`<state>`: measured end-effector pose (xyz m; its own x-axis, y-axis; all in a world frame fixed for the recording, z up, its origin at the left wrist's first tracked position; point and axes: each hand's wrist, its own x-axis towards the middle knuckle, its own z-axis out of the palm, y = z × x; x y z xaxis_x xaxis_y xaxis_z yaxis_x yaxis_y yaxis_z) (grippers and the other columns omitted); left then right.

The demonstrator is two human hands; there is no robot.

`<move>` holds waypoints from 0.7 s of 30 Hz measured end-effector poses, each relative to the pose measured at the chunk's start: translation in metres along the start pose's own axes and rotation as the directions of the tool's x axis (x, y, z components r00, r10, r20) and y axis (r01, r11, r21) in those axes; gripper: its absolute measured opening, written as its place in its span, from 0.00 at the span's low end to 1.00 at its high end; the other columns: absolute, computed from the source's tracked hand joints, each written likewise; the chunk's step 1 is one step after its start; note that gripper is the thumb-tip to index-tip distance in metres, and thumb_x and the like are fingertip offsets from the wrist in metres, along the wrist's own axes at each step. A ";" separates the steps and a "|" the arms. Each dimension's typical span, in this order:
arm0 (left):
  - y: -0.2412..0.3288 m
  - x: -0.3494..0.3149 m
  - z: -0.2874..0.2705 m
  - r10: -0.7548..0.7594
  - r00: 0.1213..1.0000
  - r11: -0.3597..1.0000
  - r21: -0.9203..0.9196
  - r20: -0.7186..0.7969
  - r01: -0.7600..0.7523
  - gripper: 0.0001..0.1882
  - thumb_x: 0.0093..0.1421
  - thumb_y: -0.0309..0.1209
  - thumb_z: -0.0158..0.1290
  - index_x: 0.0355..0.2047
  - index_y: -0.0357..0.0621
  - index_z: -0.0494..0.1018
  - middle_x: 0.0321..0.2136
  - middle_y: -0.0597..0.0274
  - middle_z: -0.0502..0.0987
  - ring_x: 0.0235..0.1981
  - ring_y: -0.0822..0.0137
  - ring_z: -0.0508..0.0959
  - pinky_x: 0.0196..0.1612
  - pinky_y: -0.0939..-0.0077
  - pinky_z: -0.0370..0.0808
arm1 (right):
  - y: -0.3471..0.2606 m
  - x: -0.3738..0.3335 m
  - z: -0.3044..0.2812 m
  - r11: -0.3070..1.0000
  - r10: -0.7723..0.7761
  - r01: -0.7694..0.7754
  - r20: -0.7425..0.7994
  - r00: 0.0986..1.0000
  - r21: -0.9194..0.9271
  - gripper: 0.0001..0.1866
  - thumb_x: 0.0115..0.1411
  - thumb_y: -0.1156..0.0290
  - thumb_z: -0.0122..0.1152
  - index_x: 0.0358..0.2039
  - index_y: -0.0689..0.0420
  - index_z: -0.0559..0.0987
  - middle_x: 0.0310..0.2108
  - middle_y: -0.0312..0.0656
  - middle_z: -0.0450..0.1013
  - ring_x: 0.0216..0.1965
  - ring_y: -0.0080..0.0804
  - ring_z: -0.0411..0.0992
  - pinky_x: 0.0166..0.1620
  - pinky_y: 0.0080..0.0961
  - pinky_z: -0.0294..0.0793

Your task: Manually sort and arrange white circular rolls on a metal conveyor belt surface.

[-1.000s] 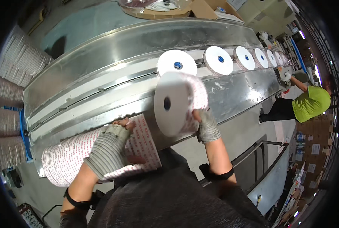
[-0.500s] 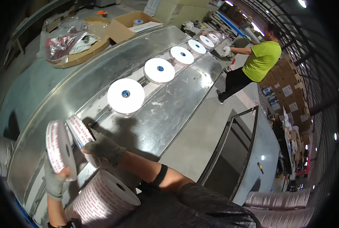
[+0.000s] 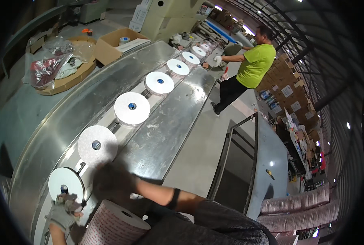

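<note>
On the metal conveyor table lies a line of flat white tape rolls with blue cores. My gloved left hand (image 3: 62, 214) grips the near edge of the closest tape roll (image 3: 67, 181), its fingers over the rim beside the core. My gloved right hand (image 3: 114, 181) is dark and smeared by motion, just beside the second tape roll (image 3: 97, 139); its fingers cannot be made out. Between my forearms, close to my body, stands a stack of tape rolls (image 3: 112, 224) with red print on the sides.
The metal table (image 3: 161, 126) runs away to the upper right. A co-worker in a yellow-green shirt (image 3: 253, 65) stands along its far right side. An open cardboard box (image 3: 112, 47) is beyond the left edge. At right are a blue-grey table (image 3: 271, 163) and long stacks of rolls (image 3: 300, 200).
The two rolls I held upright, one in each hand, now rest on the conveyor at the near end of the line. My right hand has come away from its roll. The view has shifted.
</note>
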<state>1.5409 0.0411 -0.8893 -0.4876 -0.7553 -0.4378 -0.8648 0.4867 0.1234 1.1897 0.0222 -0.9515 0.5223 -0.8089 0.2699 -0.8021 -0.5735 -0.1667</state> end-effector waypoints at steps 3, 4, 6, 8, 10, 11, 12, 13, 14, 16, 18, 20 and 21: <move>0.008 -0.064 -0.003 0.280 0.906 0.921 -0.177 -0.317 -0.346 0.55 0.42 0.55 0.62 0.65 0.41 0.53 0.58 0.41 0.64 0.61 0.42 0.61 0.62 0.46 0.55 | -0.022 -0.035 -0.033 0.976 0.057 -0.085 0.144 0.988 0.199 0.36 0.53 0.52 0.62 0.59 0.56 0.66 0.56 0.45 0.65 0.53 0.36 0.66 0.52 0.35 0.68; 0.026 -0.090 -0.013 0.237 0.912 0.917 -0.232 -0.335 -0.324 0.54 0.43 0.53 0.62 0.65 0.41 0.53 0.58 0.41 0.64 0.60 0.43 0.61 0.61 0.48 0.56 | -0.043 -0.043 -0.083 0.719 0.138 -0.415 0.472 0.871 0.557 0.39 0.53 0.56 0.64 0.62 0.56 0.63 0.57 0.45 0.64 0.55 0.34 0.65 0.55 0.34 0.67; 0.084 -0.108 -0.042 0.036 0.957 0.954 -0.276 -0.289 -0.119 0.52 0.45 0.50 0.63 0.65 0.40 0.53 0.58 0.42 0.64 0.59 0.45 0.63 0.60 0.51 0.59 | -0.065 -0.064 -0.128 0.268 0.056 -0.735 0.751 0.658 0.623 0.42 0.53 0.60 0.66 0.65 0.56 0.60 0.59 0.44 0.63 0.57 0.33 0.64 0.58 0.32 0.65; 0.121 -0.114 -0.055 -0.052 0.953 0.959 -0.281 -0.297 -0.035 0.49 0.47 0.47 0.63 0.65 0.40 0.54 0.57 0.43 0.65 0.58 0.48 0.64 0.59 0.55 0.62 | -0.084 -0.090 -0.142 0.069 0.060 -0.635 0.632 0.773 0.769 0.49 0.48 0.61 0.70 0.67 0.59 0.54 0.62 0.47 0.60 0.62 0.34 0.60 0.63 0.32 0.60; 0.146 -0.132 -0.068 -0.126 0.938 0.965 -0.258 -0.324 0.040 0.47 0.49 0.43 0.64 0.65 0.40 0.54 0.57 0.44 0.65 0.57 0.50 0.66 0.57 0.58 0.65 | -0.106 -0.086 -0.158 0.133 0.096 -0.615 0.608 0.788 0.777 0.52 0.47 0.59 0.71 0.67 0.60 0.53 0.62 0.48 0.59 0.63 0.35 0.59 0.63 0.32 0.59; 0.152 -0.136 -0.063 -0.165 0.930 0.963 -0.259 -0.327 0.080 0.46 0.50 0.41 0.64 0.65 0.40 0.54 0.57 0.45 0.65 0.56 0.51 0.66 0.57 0.60 0.67 | -0.117 -0.080 -0.164 0.191 0.122 -0.607 0.595 0.795 0.772 0.55 0.46 0.56 0.73 0.67 0.61 0.51 0.63 0.50 0.58 0.64 0.36 0.58 0.64 0.32 0.57; 0.150 -0.138 -0.060 -0.190 0.921 0.961 -0.257 -0.339 0.104 0.45 0.51 0.40 0.65 0.65 0.40 0.55 0.57 0.45 0.65 0.56 0.53 0.67 0.56 0.62 0.68 | -0.129 -0.073 -0.176 0.392 0.177 -0.647 0.637 0.750 0.654 0.57 0.45 0.56 0.73 0.68 0.63 0.48 0.64 0.52 0.57 0.64 0.38 0.57 0.65 0.34 0.56; 0.147 -0.134 -0.052 -0.180 0.922 0.962 -0.258 -0.342 0.092 0.45 0.51 0.40 0.65 0.65 0.40 0.55 0.57 0.45 0.65 0.56 0.53 0.67 0.56 0.62 0.68 | -0.129 -0.076 -0.173 0.392 0.189 -0.651 0.636 0.748 0.650 0.57 0.45 0.56 0.73 0.68 0.63 0.48 0.64 0.52 0.57 0.64 0.38 0.57 0.65 0.34 0.56; 0.141 -0.125 -0.040 -0.192 0.920 0.909 -0.416 -0.341 0.036 0.49 0.47 0.44 0.66 0.63 0.37 0.56 0.56 0.42 0.64 0.57 0.48 0.66 0.58 0.57 0.66 | -0.126 -0.076 -0.163 0.331 0.190 -0.616 0.589 0.786 0.715 0.58 0.44 0.55 0.73 0.68 0.63 0.49 0.63 0.53 0.57 0.64 0.40 0.57 0.65 0.34 0.56; 0.136 -0.118 -0.031 -0.122 0.928 0.915 -0.402 -0.352 -0.032 0.52 0.43 0.52 0.66 0.60 0.30 0.57 0.54 0.38 0.65 0.56 0.42 0.64 0.61 0.53 0.61 | -0.118 -0.085 -0.134 0.365 0.200 -0.444 0.397 0.896 0.819 0.58 0.42 0.53 0.73 0.67 0.62 0.51 0.61 0.54 0.60 0.63 0.43 0.59 0.64 0.36 0.57; 0.132 -0.121 -0.027 -0.119 0.930 0.922 -0.387 -0.348 -0.027 0.52 0.44 0.53 0.66 0.60 0.31 0.57 0.54 0.39 0.65 0.56 0.43 0.65 0.61 0.54 0.61 | -0.120 -0.078 -0.129 0.415 0.177 -0.401 0.360 0.916 0.817 0.58 0.39 0.52 0.74 0.66 0.62 0.53 0.60 0.54 0.61 0.63 0.43 0.59 0.63 0.36 0.58; 0.132 -0.124 -0.027 -0.109 0.934 0.928 -0.372 -0.341 -0.027 0.53 0.44 0.54 0.65 0.60 0.31 0.57 0.54 0.39 0.65 0.56 0.44 0.65 0.61 0.54 0.61 | -0.121 -0.071 -0.131 0.371 0.164 -0.397 0.361 0.918 0.839 0.62 0.32 0.51 0.76 0.65 0.62 0.55 0.60 0.53 0.62 0.61 0.44 0.61 0.61 0.36 0.61; 0.134 -0.127 -0.029 -0.117 0.934 0.933 -0.361 -0.338 -0.013 0.52 0.45 0.54 0.64 0.61 0.33 0.56 0.56 0.40 0.64 0.56 0.44 0.65 0.61 0.54 0.61 | -0.123 -0.072 -0.126 0.369 0.166 -0.402 0.366 0.916 0.838 0.62 0.32 0.51 0.76 0.65 0.62 0.55 0.60 0.53 0.62 0.61 0.44 0.61 0.61 0.36 0.61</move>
<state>1.4832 0.1895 -0.7911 -0.3943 -0.9108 -0.1226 -0.8433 0.3056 0.4421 1.2143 0.1675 -0.8306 0.4513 -0.8832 -0.1275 -0.2629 0.0050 -0.9648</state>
